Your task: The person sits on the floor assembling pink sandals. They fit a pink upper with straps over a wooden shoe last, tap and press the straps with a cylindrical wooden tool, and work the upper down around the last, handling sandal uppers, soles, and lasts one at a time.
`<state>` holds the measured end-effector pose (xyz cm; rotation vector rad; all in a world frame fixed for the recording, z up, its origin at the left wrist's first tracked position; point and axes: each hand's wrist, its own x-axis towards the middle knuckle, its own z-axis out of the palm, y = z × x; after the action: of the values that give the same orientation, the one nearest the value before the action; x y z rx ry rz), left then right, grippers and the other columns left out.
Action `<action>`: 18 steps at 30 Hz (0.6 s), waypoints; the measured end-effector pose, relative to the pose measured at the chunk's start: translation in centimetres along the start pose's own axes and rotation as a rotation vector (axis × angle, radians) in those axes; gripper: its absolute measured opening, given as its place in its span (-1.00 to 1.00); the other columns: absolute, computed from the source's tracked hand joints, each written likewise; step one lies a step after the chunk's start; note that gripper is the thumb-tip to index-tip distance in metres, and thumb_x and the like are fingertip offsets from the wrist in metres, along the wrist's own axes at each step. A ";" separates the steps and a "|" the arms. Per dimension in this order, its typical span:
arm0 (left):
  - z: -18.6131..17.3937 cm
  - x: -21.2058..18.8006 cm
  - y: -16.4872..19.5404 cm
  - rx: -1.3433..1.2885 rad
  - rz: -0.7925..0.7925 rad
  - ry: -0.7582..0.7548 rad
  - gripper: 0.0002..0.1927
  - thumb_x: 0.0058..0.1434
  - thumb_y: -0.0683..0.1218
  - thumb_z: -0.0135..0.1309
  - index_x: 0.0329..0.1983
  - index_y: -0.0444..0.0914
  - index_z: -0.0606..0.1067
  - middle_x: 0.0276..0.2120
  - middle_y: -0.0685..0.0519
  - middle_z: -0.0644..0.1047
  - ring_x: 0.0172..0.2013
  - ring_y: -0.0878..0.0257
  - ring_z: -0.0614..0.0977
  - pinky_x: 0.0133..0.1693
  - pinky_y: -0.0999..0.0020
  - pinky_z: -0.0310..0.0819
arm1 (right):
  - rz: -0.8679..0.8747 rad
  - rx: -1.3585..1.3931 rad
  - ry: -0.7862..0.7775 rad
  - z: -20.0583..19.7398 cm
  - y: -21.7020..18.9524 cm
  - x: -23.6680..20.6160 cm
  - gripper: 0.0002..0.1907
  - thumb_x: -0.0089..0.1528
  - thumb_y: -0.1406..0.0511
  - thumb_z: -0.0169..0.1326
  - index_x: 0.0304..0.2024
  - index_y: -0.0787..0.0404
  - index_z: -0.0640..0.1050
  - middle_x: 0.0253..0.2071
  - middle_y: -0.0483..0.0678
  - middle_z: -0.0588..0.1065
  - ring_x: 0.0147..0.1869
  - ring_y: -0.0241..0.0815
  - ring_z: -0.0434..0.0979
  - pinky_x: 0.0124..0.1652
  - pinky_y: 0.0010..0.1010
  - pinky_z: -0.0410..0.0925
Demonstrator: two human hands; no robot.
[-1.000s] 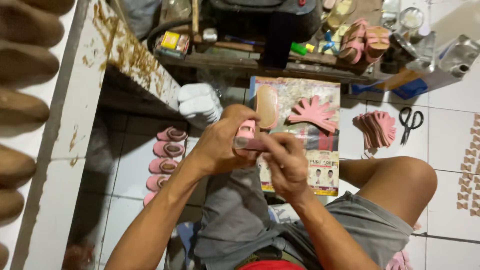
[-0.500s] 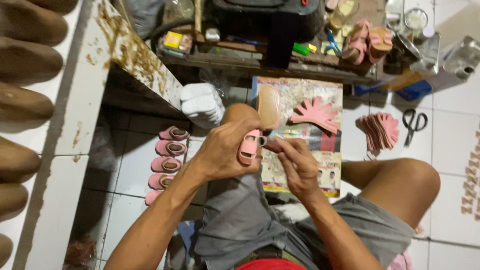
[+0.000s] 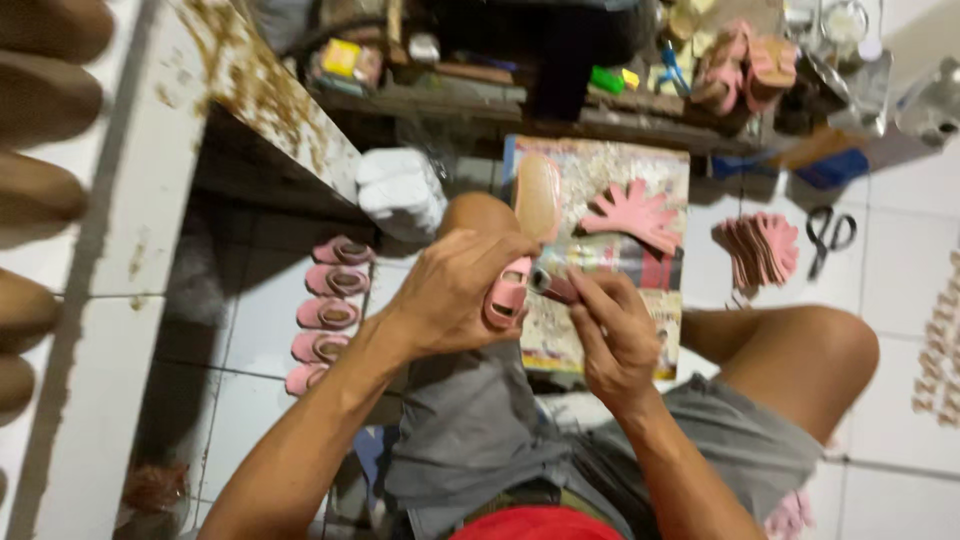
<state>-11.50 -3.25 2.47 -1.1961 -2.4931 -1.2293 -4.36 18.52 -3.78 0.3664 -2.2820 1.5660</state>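
Observation:
My left hand (image 3: 455,290) grips a small pink sandal (image 3: 508,292) above my lap, its strap turned toward my right hand. My right hand (image 3: 612,330) pinches a short dark tool (image 3: 555,285) whose tip touches the sandal. Just beyond my hands, a tan insole (image 3: 538,195) and a fan of pink cut strap pieces (image 3: 632,214) lie on a printed paper sheet (image 3: 655,165) spread on the floor.
A row of several finished pink sandals (image 3: 325,312) lines the white tile at left. Another pile of pink pieces (image 3: 760,248) and black scissors (image 3: 828,235) lie at right. A white bundle (image 3: 400,190) sits beside a stained bench edge (image 3: 255,95). Cluttered low shelf (image 3: 560,85) ahead.
My left hand has turned the sandal so it hangs more upright. My right hand has shifted slightly right and lower, still keeping the tool against the sandal.

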 end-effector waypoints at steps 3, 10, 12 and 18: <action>0.1 0.3 -0.1 -0.062 -0.024 0.016 -0.33 -0.06 -0.08 0.35 0.15 -0.20 0.38 -0.10 -0.07 0.60 -0.08 -0.09 0.63 -0.05 0.11 0.51 | -0.082 -0.072 -0.005 0.6 -0.5 -0.3 -0.61 0.32 0.53 0.11 0.20 0.30 0.51 -0.05 0.08 0.47 -0.02 -0.11 0.52 -0.03 -0.41 0.39; 0.4 0.2 -0.6 -0.031 -0.127 -0.017 -0.31 -0.08 -0.03 0.40 0.13 -0.17 0.38 -0.11 -0.06 0.58 -0.12 -0.14 0.62 -0.11 0.05 0.52 | -0.004 0.006 0.042 1.1 -1.2 -0.2 -0.60 0.35 0.55 0.02 0.24 0.31 0.49 -0.03 0.08 0.50 0.00 -0.11 0.54 -0.01 -0.41 0.41; 0.3 0.2 -0.7 -0.049 -0.034 -0.010 -0.28 -0.08 -0.04 0.38 0.15 -0.19 0.35 -0.04 -0.07 0.58 -0.08 -0.12 0.63 -0.07 0.06 0.52 | -0.009 0.076 0.056 1.4 -1.1 -0.2 -0.60 0.36 0.55 0.02 0.26 0.31 0.48 0.01 0.09 0.48 0.02 -0.11 0.53 0.00 -0.40 0.41; -0.8 0.9 0.5 -0.010 -0.092 -0.001 -0.29 -0.09 -0.03 0.40 0.13 -0.22 0.38 -0.10 -0.07 0.58 -0.09 -0.10 0.64 -0.06 0.09 0.53 | 0.052 0.092 -0.012 0.6 -0.1 -2.0 -0.64 0.35 0.49 0.02 0.20 0.32 0.52 0.02 0.04 0.52 0.09 -0.13 0.57 0.08 -0.42 0.44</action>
<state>-11.95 -3.12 3.66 -1.0954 -2.5728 -1.2640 -2.58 17.95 -4.75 0.3427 -2.2505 1.7032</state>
